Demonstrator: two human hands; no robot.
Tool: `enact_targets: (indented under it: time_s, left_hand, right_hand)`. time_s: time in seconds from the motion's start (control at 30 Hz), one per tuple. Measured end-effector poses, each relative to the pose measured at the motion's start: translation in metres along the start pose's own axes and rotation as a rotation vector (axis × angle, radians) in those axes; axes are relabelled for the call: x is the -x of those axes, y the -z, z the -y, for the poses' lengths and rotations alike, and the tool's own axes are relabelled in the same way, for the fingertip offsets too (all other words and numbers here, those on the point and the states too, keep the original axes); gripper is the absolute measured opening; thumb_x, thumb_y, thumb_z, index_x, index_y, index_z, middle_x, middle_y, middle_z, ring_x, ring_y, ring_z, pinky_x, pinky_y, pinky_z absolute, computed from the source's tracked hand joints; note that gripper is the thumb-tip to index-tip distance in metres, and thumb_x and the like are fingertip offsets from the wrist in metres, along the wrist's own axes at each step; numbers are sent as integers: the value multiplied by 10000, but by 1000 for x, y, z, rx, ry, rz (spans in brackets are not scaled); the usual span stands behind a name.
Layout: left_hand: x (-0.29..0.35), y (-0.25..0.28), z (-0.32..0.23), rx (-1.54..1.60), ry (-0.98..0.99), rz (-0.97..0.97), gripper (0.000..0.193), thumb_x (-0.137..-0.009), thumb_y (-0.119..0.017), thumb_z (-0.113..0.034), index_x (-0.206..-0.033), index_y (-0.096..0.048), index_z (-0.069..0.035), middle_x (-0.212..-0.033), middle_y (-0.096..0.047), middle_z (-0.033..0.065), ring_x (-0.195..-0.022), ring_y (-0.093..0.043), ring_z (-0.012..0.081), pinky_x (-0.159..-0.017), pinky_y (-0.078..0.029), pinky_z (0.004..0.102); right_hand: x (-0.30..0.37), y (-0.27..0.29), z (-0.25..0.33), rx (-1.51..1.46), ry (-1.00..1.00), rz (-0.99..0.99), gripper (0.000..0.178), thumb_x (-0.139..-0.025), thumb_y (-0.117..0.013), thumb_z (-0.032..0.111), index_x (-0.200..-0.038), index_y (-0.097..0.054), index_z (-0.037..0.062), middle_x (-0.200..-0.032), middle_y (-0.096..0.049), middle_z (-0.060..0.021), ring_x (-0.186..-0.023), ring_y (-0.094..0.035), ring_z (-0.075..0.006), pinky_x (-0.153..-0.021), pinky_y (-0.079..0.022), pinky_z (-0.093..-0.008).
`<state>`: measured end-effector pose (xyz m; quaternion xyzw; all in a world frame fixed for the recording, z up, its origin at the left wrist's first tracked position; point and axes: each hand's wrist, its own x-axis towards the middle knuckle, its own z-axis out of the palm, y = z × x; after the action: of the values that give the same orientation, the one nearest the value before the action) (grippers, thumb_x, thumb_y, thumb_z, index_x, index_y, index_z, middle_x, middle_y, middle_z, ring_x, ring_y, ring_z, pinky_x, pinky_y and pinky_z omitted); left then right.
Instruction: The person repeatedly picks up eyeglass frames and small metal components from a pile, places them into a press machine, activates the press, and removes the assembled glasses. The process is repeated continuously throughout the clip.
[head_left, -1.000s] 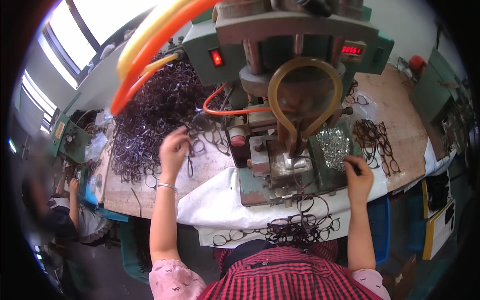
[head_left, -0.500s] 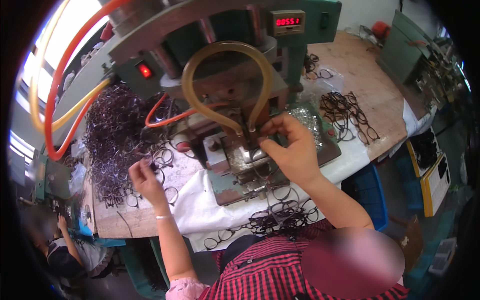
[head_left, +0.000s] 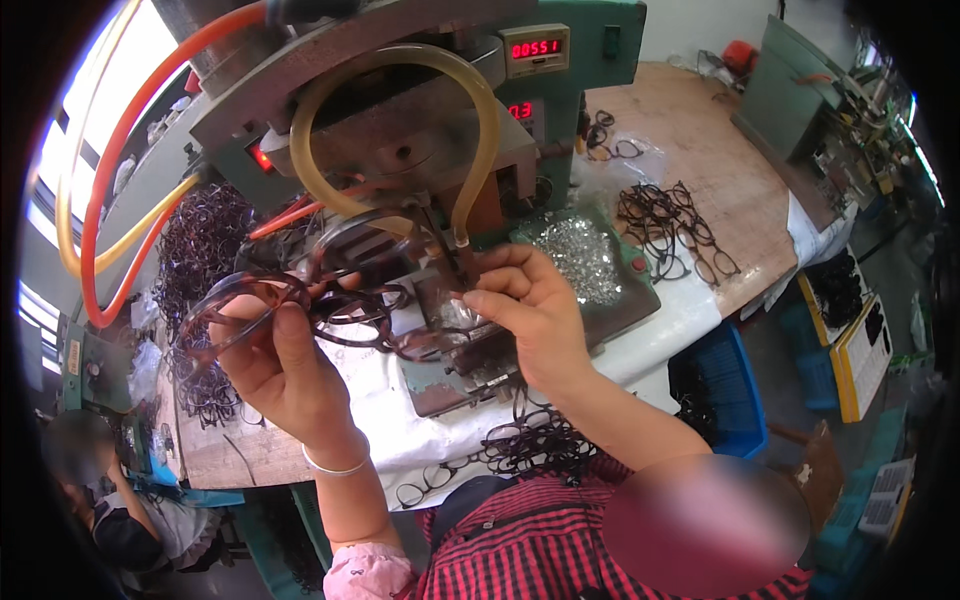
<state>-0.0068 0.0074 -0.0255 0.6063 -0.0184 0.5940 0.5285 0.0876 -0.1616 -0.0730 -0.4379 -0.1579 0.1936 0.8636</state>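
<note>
My left hand (head_left: pixel 285 375) is raised at the front left of the press, fingers closed on several dark brown, partly see-through eyeglass frames (head_left: pixel 350 318). These frames stretch from the hand toward the press's working area and hide part of it. My right hand (head_left: pixel 530 315) is beside the tooling under a yellowish loop of tube (head_left: pixel 484 130). Its thumb and fingers are pinched together, and whatever is between them is too small or hidden to name. The green press (head_left: pixel 605 60) stands directly ahead, with a lit red counter (head_left: pixel 537 48).
A large heap of eyeglass frames (head_left: pixel 205 240) lies on the left, another pile (head_left: pixel 670 230) on the right, more frames (head_left: pixel 535 440) along the front edge. Shiny scraps (head_left: pixel 575 260) cover the press's right side. A blue crate (head_left: pixel 740 390) stands lower right. Another person (head_left: pixel 150 510) is lower left.
My left hand has come up from the heap toward the press with eyeglass frames in it. My right hand stays by the tooling. The view has shifted slightly.
</note>
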Motion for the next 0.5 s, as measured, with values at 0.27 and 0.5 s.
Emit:
enact_targets:
  time_s: [0.27,0.5]
  left_hand:
    - [-6,-7,-11,56,108,70,255,-901,-682,15,-1129,-571,-9,-1035,-661,101,-909,-671,178,-838,-591,347]
    - [31,3,-48,41,-97,323,153,-848,-701,29,-781,-591,-55,-784,-659,103,-636,-644,197,-533,-524,282]
  right_hand:
    - [11,-13,-8,-103,75,-70,335,-888,-685,7,-1186,-534,-23,-1033,-711,-89,-950,-637,-98,-848,-482,-223]
    - [27,3,16,440,201,55,382,-880,-658,33,-1245,-552,-4,-1163,-690,-142,-1065,-665,-213,-918,-490,-313]
